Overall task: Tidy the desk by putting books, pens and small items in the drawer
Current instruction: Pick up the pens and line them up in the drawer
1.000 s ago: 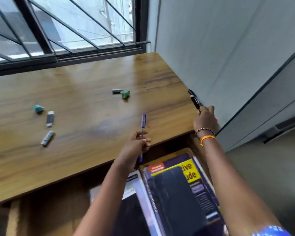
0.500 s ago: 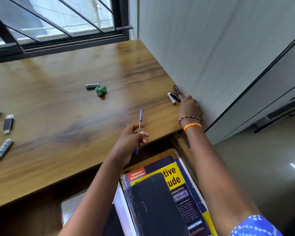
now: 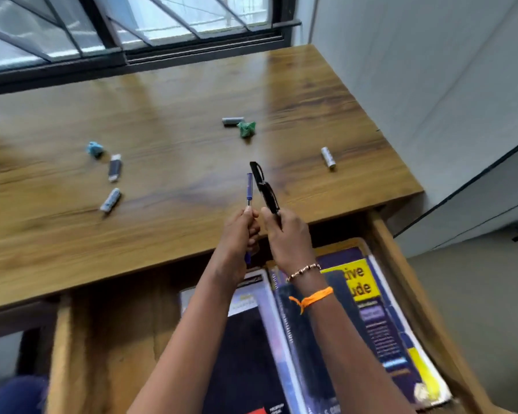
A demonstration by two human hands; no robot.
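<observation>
Right hand [image 3: 287, 237] now lifted off desk [image 3: 162, 228] edge gripping black pens [image 3: 265, 189], beside left hand [image 3: 240, 234] gripping blue pen [image 3: 248, 189], above open drawer [image 3: 401, 264] of books [image 3: 362, 318].

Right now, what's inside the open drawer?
Books: a yellow-covered book at right, dark books beside it. Bare drawer floor at left. The arms hide part of the covers.

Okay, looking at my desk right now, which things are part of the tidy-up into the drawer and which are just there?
Part of the job:
- blue pen in the left hand
- black pens in the right hand
- grey cylinders and wrappers on the desk
- drawer, holding books

Just there:
- window
- wall
</observation>
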